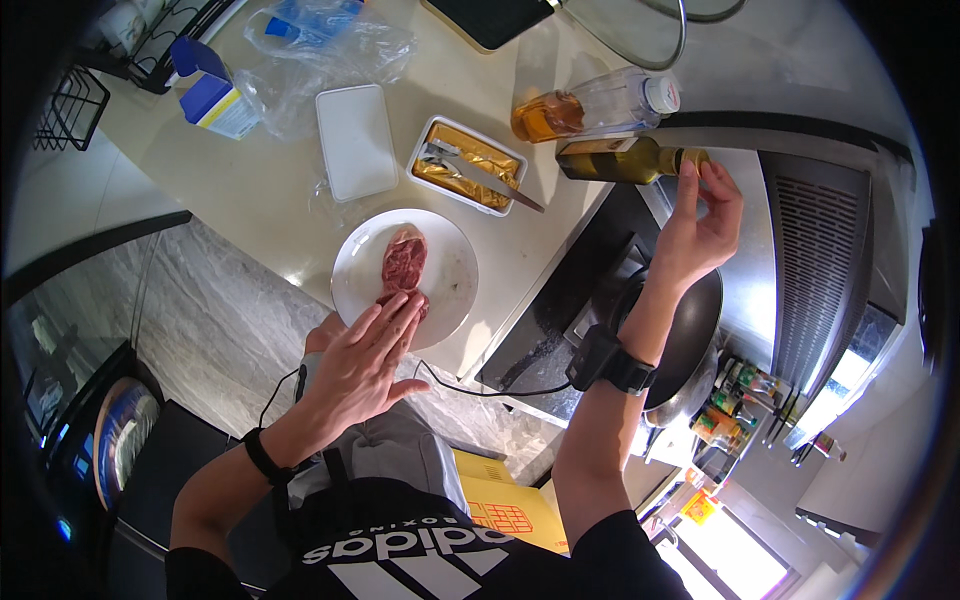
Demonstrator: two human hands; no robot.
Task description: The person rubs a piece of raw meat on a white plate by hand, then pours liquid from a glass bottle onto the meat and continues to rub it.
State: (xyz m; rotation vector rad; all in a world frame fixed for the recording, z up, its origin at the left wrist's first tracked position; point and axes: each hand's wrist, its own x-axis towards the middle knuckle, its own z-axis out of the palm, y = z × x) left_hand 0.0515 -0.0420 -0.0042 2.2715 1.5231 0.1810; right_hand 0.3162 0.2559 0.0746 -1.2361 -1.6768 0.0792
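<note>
A piece of raw red meat (405, 262) lies on a round white plate (457, 300) at the counter's front edge. My left hand (367, 356) rests flat over the meat's near end, its fingers stretched out and hiding part of it. With thumb and fingertips, my right hand (705, 217) pinches the gold cap of a green glass bottle (615, 160) at the counter's back, beside the hob. Behind the plate sits a white tub (416, 169) of gold-foil-wrapped contents, with a table knife (487, 176) laid across it.
A clear plastic bottle of amber liquid (592, 109) stands beside the glass bottle. The tub's white lid (356, 142), a clear plastic bag (300, 82) and a blue carton (210, 94) are farther left. A dark pan (682, 330) sits on the black hob (540, 337), near the range hood (817, 262).
</note>
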